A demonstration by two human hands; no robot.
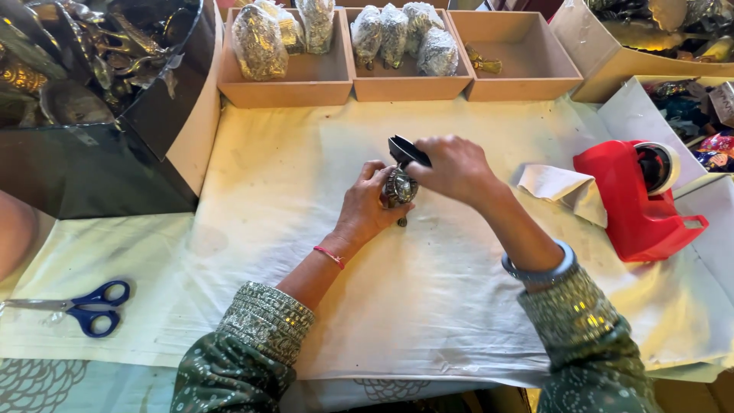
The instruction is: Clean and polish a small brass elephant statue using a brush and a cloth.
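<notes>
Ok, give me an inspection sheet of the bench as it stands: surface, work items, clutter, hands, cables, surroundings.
Surface: cream cloth over the table, creased and lightly stained.
Job's things: small ornate metal piece held above the cloth; dark shiny part on top of it.
Clutter: blue scissors at the left edge; red tape dispenser at right; folded white paper beside it.
Grips: left hand cups the metal piece; right hand pinches the dark part.
Cables: nothing seen.
Surroundings: three shallow trays at the back, two with wrapped bundles; dark bin of brass items at left.
</notes>
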